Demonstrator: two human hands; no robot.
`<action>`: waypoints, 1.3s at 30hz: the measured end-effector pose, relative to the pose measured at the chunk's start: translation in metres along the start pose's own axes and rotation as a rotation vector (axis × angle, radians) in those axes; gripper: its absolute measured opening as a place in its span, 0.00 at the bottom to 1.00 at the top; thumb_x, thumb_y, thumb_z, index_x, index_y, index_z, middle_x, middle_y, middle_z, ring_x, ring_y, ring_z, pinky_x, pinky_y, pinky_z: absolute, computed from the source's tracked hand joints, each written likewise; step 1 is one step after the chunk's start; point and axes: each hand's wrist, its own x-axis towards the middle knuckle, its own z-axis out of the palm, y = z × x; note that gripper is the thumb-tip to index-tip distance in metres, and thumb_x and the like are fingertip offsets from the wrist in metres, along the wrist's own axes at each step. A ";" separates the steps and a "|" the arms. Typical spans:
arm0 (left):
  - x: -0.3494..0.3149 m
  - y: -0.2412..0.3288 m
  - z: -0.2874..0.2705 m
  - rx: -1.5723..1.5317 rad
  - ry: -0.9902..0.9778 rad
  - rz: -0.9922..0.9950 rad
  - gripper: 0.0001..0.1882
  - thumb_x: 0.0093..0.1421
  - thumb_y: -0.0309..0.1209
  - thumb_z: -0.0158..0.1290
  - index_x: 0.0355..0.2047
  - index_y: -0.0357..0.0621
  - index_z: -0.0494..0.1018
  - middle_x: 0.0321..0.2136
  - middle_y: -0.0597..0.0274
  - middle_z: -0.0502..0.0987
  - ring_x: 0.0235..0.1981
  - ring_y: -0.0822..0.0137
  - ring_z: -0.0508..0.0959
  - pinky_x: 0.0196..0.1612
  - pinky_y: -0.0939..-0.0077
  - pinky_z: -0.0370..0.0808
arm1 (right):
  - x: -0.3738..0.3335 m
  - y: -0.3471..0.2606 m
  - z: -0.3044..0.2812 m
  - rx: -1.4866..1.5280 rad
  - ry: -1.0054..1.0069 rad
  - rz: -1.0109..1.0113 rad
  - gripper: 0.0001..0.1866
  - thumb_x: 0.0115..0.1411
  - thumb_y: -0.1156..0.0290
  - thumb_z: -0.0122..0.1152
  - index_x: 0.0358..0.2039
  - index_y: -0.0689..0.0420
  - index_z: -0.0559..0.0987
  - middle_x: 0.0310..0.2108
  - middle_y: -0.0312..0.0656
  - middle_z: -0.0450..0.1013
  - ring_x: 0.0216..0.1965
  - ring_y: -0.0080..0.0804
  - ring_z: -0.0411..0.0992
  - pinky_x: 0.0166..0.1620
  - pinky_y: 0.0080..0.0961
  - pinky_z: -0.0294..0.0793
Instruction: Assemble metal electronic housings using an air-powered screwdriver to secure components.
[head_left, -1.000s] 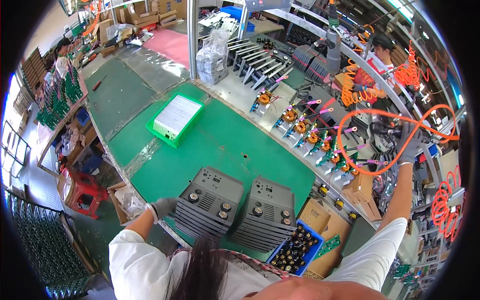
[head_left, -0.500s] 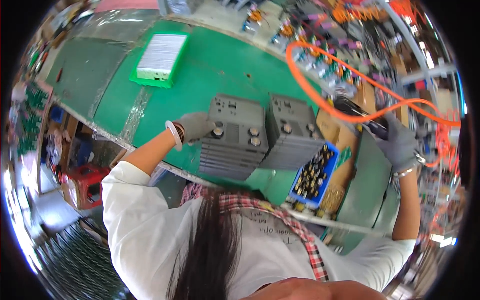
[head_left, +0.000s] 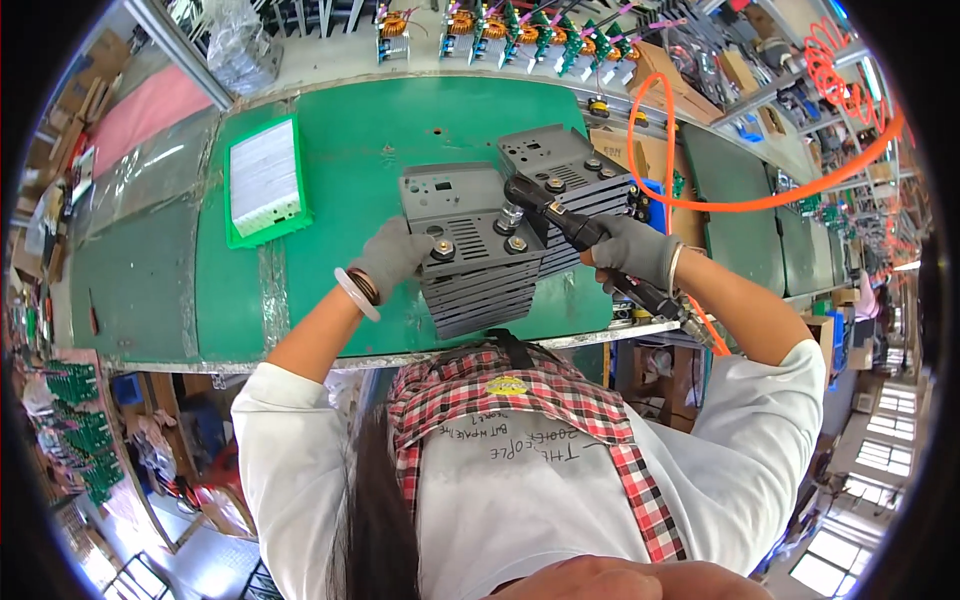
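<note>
A stack of dark grey slotted sheet-metal housings (head_left: pixel 482 295) stands on the green bench in front of me. My left hand (head_left: pixel 392 258), in a grey glove, grips the left edge of its top housing, beside a round metal fitting with a nut (head_left: pixel 443 249). My right hand (head_left: pixel 638 250), also gloved, is wrapped round the grip of a black air ratchet wrench (head_left: pixel 572 224). The wrench's silver socket (head_left: pixel 509 217) sits over a fitting on the top housing and hides it. Nearer me is another fitting (head_left: pixel 516 244). Touching or close on the right stands a second stack (head_left: pixel 545 150), with fittings on top.
An orange air hose (head_left: pixel 790 205) loops across the right side. Partly hidden behind the second stack is a blue bin (head_left: pixel 657 210). A green tray (head_left: pixel 303 217) holding thin white pieces lies at left. Several circuit boards with copper coils (head_left: pixel 527 36) line the back.
My right hand has brought the air ratchet wrench left from beside the bench onto the near stack's top housing. My left hand stays at the stack's left edge. The view has turned.
</note>
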 end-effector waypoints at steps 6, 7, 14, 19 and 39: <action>0.055 -0.094 0.036 -0.423 -0.248 0.286 0.17 0.47 0.26 0.45 0.39 0.34 0.65 0.34 0.56 0.71 0.40 0.61 0.73 0.41 0.66 0.72 | 0.002 -0.005 0.011 -0.260 0.015 -0.023 0.20 0.41 0.73 0.58 0.36 0.61 0.64 0.16 0.39 0.65 0.14 0.26 0.65 0.15 0.23 0.67; 0.039 -0.065 0.031 -0.412 -0.264 0.286 0.17 0.47 0.26 0.45 0.39 0.34 0.65 0.34 0.56 0.71 0.40 0.61 0.73 0.41 0.66 0.72 | 0.003 -0.002 0.008 -0.243 0.021 -0.017 0.20 0.41 0.73 0.58 0.36 0.61 0.64 0.16 0.39 0.65 0.14 0.26 0.65 0.15 0.23 0.67; -0.021 0.012 0.029 -1.084 -0.041 -0.278 0.09 0.50 0.32 0.47 0.33 0.47 0.69 0.29 0.65 0.71 0.31 0.66 0.72 0.32 0.68 0.69 | 0.004 -0.004 0.008 -0.258 -0.005 0.048 0.21 0.39 0.74 0.58 0.36 0.61 0.65 0.17 0.38 0.65 0.14 0.24 0.65 0.17 0.21 0.67; -0.015 -0.006 0.035 -1.331 -0.104 -0.278 0.06 0.52 0.30 0.44 0.30 0.47 0.69 0.30 0.63 0.71 0.32 0.67 0.73 0.35 0.66 0.72 | 0.006 0.002 0.003 -0.406 0.006 0.062 0.21 0.39 0.70 0.59 0.35 0.60 0.67 0.18 0.37 0.66 0.17 0.26 0.67 0.22 0.22 0.69; -0.023 0.009 0.037 -1.271 -0.129 -0.245 0.06 0.54 0.35 0.46 0.27 0.48 0.67 0.29 0.65 0.71 0.29 0.67 0.74 0.32 0.66 0.73 | -0.024 0.041 0.005 -0.603 0.066 -0.082 0.23 0.39 0.71 0.57 0.39 0.57 0.66 0.19 0.41 0.66 0.22 0.34 0.67 0.30 0.26 0.67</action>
